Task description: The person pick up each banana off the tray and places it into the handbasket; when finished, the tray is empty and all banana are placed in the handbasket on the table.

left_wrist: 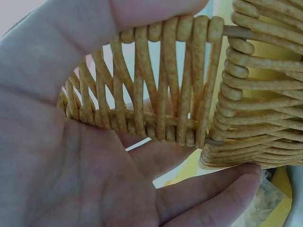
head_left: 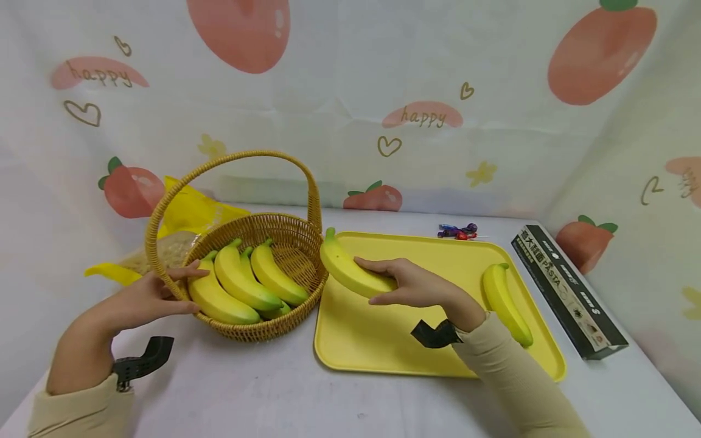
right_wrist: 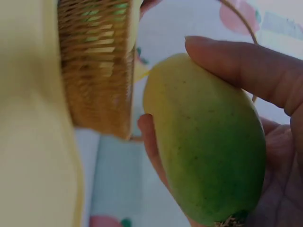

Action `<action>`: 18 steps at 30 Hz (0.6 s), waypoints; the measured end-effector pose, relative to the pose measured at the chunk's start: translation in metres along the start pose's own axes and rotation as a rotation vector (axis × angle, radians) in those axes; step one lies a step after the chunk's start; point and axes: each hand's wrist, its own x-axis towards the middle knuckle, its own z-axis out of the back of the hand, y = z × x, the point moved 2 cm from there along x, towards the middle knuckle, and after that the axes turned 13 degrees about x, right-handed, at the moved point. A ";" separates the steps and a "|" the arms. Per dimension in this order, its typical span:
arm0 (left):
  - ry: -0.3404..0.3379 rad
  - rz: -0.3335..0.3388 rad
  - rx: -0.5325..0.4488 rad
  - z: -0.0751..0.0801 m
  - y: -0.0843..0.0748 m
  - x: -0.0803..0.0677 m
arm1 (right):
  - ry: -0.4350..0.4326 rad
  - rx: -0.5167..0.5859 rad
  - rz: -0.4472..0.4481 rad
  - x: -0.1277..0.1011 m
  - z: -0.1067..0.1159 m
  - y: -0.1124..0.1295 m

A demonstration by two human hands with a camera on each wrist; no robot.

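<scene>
We hold the basket steady with our left hand, thumb over the near-left rim and fingers curled round the woven wall below it; the left wrist view shows that rim pinched between thumb and fingers. Inside the basket lie three bananas side by side, stems pointing far, with a fourth partly hidden beneath them. Our right hand grips another banana round its near end, thumb on top and fingers wrapped beneath, and holds it above the left edge of the yellow tray, its green stem tip just beside the basket's right rim. The right wrist view shows the banana's blunt green end cradled in the palm, with the basket wall near it. One more banana lies on the right side of the tray. Right of the tray sits a dark pasta box; a few wrapped sweets lie beyond the tray's far edge. A yellow bag rests behind the basket on the left.
</scene>
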 end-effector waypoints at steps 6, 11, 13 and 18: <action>0.013 0.012 -0.015 0.000 -0.002 0.000 | 0.118 -0.037 0.051 0.031 -0.003 0.021; 0.018 0.007 -0.022 0.000 -0.003 0.000 | 0.168 -0.102 0.071 0.062 -0.007 0.032; 0.014 0.000 -0.019 0.000 -0.003 -0.001 | 0.190 -0.117 0.062 0.075 -0.010 0.035; 0.008 -0.006 -0.008 -0.001 -0.002 0.000 | 0.227 -0.105 -0.013 0.105 -0.019 0.039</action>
